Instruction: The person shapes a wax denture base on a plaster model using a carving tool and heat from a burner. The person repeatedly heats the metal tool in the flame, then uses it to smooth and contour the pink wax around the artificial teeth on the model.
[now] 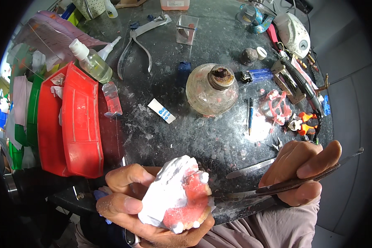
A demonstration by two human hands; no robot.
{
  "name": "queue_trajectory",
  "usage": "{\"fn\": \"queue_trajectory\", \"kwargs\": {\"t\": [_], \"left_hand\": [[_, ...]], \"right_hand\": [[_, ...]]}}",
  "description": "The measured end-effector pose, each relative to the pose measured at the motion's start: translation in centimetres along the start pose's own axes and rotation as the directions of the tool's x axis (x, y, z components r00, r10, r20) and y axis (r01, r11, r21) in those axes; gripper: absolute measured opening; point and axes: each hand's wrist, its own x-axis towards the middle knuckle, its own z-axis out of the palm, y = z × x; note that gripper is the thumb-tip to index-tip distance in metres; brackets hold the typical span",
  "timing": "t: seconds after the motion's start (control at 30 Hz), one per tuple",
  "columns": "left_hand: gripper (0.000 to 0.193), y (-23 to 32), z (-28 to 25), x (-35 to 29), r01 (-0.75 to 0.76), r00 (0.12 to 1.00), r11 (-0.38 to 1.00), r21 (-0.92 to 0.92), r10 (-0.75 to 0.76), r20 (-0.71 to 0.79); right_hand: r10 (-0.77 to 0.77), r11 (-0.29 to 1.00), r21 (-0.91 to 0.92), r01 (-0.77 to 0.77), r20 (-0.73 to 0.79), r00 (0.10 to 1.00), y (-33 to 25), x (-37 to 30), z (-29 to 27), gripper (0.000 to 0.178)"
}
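Observation:
My left hand (128, 206) grips a white plaster dental model (165, 194) from below and the side, over the table's near edge. Pink wax (196, 192) with a row of teeth covers the model's right side, and white plaster teeth stand out at its edge. Between the fingers of my right hand (297, 169) lies a slim dark wax carver (285, 185). One thin blade end reaches left to the teeth; whether it touches them I cannot tell. The other end, small and rounded, points up to the right. Beneath my right hand lies a flat metal blade (251, 168).
A glass spirit burner (212, 93) stands mid-table, near a blue lighter (257, 75) and a thin brush (250, 115). Red bins (84, 128) and a clear bottle (93, 64) occupy the left. Pliers (136, 45) lie at the back; orange-handled cutters (306, 124) are at right.

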Motion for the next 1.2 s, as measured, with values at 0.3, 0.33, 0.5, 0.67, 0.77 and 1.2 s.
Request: {"fn": "queue_trajectory", "kwargs": {"t": [0.3, 0.33, 0.5, 0.67, 0.77, 1.2], "left_hand": [[0.07, 0.1, -1.2, -0.3, 0.068, 0.995, 0.993, 0.093, -0.061, -0.075], [0.068, 0.3, -1.2, -0.3, 0.079, 0.995, 0.991, 0.103, -0.073, -0.062], [0.056, 0.4, 0.2, -0.1, 0.06, 0.984, 0.974, -0.218, -0.095, -0.154], [0.068, 0.2, -1.7, -0.4, -0.002, 0.999, 0.999, -0.037, 0.003, 0.033], [0.085, 0.4, -2.4, -0.2, -0.07, 0.983, 0.986, 0.153, 0.041, 0.18], [0.085, 0.6, -1.9, -0.5, -0.013, 0.992, 0.987, 0.163, -0.008, 0.128]], "right_hand": [[0.188, 0.979, 0.119, -0.165, -0.215, 0.958, -1.4, 0.0, 1.6, 0.039], [0.175, 0.978, 0.147, -0.149, -0.188, 0.966, -1.2, 0.2, 1.6, 0.038], [-0.032, 0.989, -0.145, -0.012, -0.298, 0.954, 0.6, 1.4, 0.6, 0.028], [-0.072, 0.983, -0.184, -0.004, -0.407, 0.911, 3.0, 2.1, -1.4, 0.017], [0.026, 0.983, -0.149, -0.11, -0.476, 0.879, 3.2, 2.6, -0.8, 0.02], [0.204, 0.965, -0.054, -0.258, -0.47, 0.859, 3.2, 2.6, -0.9, 0.022]]}}
